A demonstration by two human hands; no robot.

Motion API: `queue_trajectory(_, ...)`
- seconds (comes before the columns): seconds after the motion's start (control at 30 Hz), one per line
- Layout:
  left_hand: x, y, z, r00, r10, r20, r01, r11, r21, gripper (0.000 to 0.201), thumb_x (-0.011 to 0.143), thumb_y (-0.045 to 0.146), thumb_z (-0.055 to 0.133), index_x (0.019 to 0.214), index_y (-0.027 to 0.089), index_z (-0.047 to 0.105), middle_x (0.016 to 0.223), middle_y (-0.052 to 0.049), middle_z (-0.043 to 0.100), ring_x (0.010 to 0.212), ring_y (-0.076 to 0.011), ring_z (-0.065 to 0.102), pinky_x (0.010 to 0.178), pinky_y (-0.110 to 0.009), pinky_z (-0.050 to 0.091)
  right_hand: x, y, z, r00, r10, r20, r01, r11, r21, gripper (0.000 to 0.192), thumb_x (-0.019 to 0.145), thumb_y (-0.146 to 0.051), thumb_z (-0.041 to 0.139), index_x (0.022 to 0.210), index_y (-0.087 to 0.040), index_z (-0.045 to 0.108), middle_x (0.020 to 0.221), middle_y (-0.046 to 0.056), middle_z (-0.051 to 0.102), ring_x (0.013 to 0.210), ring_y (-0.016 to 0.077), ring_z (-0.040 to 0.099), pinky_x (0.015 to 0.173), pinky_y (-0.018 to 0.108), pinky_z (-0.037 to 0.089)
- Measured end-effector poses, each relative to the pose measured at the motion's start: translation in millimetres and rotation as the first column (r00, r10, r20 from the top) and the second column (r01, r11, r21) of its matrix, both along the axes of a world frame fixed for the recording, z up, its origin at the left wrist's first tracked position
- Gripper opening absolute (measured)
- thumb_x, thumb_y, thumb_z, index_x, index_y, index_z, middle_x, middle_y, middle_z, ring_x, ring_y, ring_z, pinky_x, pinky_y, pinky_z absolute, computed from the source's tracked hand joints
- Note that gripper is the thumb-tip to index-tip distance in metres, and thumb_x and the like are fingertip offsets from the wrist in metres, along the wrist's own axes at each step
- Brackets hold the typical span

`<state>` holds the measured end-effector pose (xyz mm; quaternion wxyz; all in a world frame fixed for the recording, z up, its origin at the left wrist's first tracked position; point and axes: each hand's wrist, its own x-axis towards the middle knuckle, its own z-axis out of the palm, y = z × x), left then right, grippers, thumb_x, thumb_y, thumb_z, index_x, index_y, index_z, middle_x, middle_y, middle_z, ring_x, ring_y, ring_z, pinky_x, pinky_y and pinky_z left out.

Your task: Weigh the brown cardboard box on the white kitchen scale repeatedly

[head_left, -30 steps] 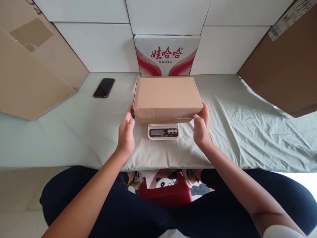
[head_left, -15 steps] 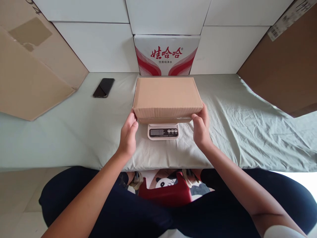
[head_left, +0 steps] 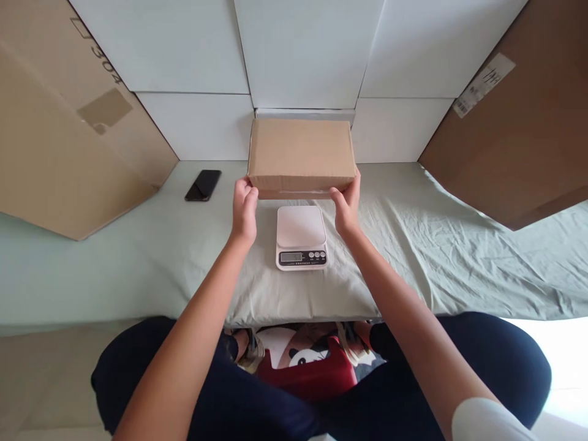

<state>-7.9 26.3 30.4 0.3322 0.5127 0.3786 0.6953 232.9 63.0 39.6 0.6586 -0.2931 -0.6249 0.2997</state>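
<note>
A closed brown cardboard box (head_left: 301, 147) is held between both my hands, beyond and above the kitchen scale. My left hand (head_left: 245, 208) grips its near left corner, thumb toward me. At the near right corner my right hand (head_left: 346, 202) is closed on it, thumb on the front face. The white digital kitchen scale (head_left: 301, 226) lies on the cloth nearer to me, its square platform bare and its display and buttons facing me. Most of the white carton (head_left: 305, 114) against the wall is hidden behind the cardboard box.
A black phone (head_left: 203, 185) lies on the green-grey cloth (head_left: 138, 257) to the left. Large cardboard cartons stand at the left (head_left: 82, 153) and right (head_left: 514, 135). White tiles back the surface. Below its front edge is a red stool (head_left: 307, 380) between my legs.
Both hands have moved the cardboard box away from me, off the scale, and the platform has come into view. The box now covers most of the white carton. My view has tilted slightly upward.
</note>
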Motion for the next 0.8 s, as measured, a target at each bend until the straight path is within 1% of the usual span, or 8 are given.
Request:
queue_trajectory(0.07, 1.5, 20.4, -14.3, 0.998, 0.023, 0.057, -0.021, 0.999, -0.047, 0.043, 0.092, 0.064, 0.062, 0.12, 0.031, 0.06, 0.137, -0.007, 0.066, 0.139, -0.0265, 0.059, 0.121, -0.047, 0.044, -5.3, 20.1, -10.2, 1.0, -0.001, -0.025, 0.001, 1.0, -0.004, 0.074, 0.083, -0.061, 0.066, 0.147, -0.033, 0.044, 0.157, 0.008, 0.05, 0.151, 0.034, 0.043, 0.131, 0.059, 0.033)
queue_trajectory(0.13, 5.0, 34.2, -29.7, 0.995, 0.032, 0.097, -0.024, 0.996, -0.089, 0.046, 0.091, 0.067, 0.061, 0.12, 0.031, 0.06, 0.14, -0.008, 0.065, 0.141, -0.0261, 0.058, 0.121, -0.046, 0.043, -8.3, 33.6, -24.5, 0.998, -0.018, -0.065, 0.015, 0.999, -0.037, 0.075, 0.082, -0.062, 0.065, 0.147, -0.031, 0.044, 0.156, 0.009, 0.05, 0.15, 0.0342, 0.044, 0.131, 0.059, 0.032)
queue_trajectory(0.2, 8.3, 42.3, -42.7, 0.992, 0.027, 0.121, -0.016, 0.995, -0.095, 0.048, 0.091, 0.069, 0.059, 0.121, 0.032, 0.06, 0.145, -0.008, 0.064, 0.145, -0.0255, 0.055, 0.123, -0.045, 0.041, -8.2, 42.3, -39.8, 0.997, -0.032, -0.064, 0.028, 0.997, -0.07, 0.076, 0.082, -0.061, 0.065, 0.148, -0.031, 0.042, 0.157, 0.009, 0.048, 0.15, 0.0336, 0.043, 0.131, 0.059, 0.031)
queue_trajectory(0.27, 9.9, 47.3, -52.0, 0.991, 0.008, 0.13, 0.0, 0.998, -0.062, 0.05, 0.091, 0.07, 0.058, 0.125, 0.033, 0.061, 0.15, -0.007, 0.062, 0.152, -0.0243, 0.049, 0.125, -0.043, 0.038, -5.9, 48.8, -52.8, 0.998, -0.04, -0.053, 0.035, 0.995, -0.097, 0.076, 0.08, -0.058, 0.065, 0.147, -0.032, 0.042, 0.157, 0.009, 0.048, 0.149, 0.0325, 0.043, 0.132, 0.057, 0.03)
queue_trajectory(0.37, 9.8, 52.9, -62.4, 0.991, -0.01, 0.135, 0.019, 0.998, -0.063, 0.054, 0.089, 0.071, 0.061, 0.128, 0.034, 0.061, 0.154, -0.006, 0.06, 0.155, -0.0239, 0.046, 0.126, -0.041, 0.037, -1.4, 57.0, -65.1, 0.995, -0.053, -0.08, 0.039, 0.985, -0.166, 0.072, 0.078, -0.054, 0.065, 0.142, -0.028, 0.045, 0.153, 0.01, 0.051, 0.147, 0.0324, 0.045, 0.131, 0.056, 0.03)
queue_trajectory(0.47, 8.3, 58.0, -72.5, 0.99, 0.008, 0.138, 0.011, 0.99, -0.139, 0.056, 0.089, 0.072, 0.059, 0.129, 0.033, 0.06, 0.151, -0.007, 0.062, 0.149, -0.0246, 0.053, 0.124, -0.042, 0.041, 1.7, 63.0, -69.5, 0.995, -0.054, -0.083, 0.034, 0.971, -0.236, 0.067, 0.076, -0.051, 0.065, 0.136, -0.027, 0.047, 0.149, 0.011, 0.053, 0.146, 0.0324, 0.046, 0.131, 0.057, 0.031)
queue_trajectory(0.57, 6.4, 61.3, -79.7, 0.995, 0.014, 0.103, 0.003, 0.986, -0.164, 0.056, 0.092, 0.073, 0.054, 0.131, 0.033, 0.058, 0.152, -0.008, 0.061, 0.147, -0.0237, 0.055, 0.121, -0.042, 0.044, 2.4, 64.9, -69.6, 0.997, -0.039, -0.074, 0.018, 0.964, -0.265, 0.066, 0.075, -0.049, 0.065, 0.134, -0.029, 0.045, 0.15, 0.009, 0.053, 0.145, 0.0303, 0.046, 0.131, 0.056, 0.031)
queue_trajectory(0.8, 5.6, 60.4, -79.4, 0.995, 0.016, 0.103, 0.002, 0.985, -0.173, 0.058, 0.093, 0.069, 0.055, 0.136, 0.031, 0.057, 0.155, -0.011, 0.059, 0.149, -0.0254, 0.054, 0.121, -0.044, 0.045, -0.3, 59.1, -64.5, 0.998, -0.037, -0.047, 0.023, 0.962, -0.272, 0.067, 0.076, -0.047, 0.062, 0.137, -0.029, 0.045, 0.153, 0.008, 0.051, 0.147, 0.0294, 0.044, 0.132, 0.055, 0.029)
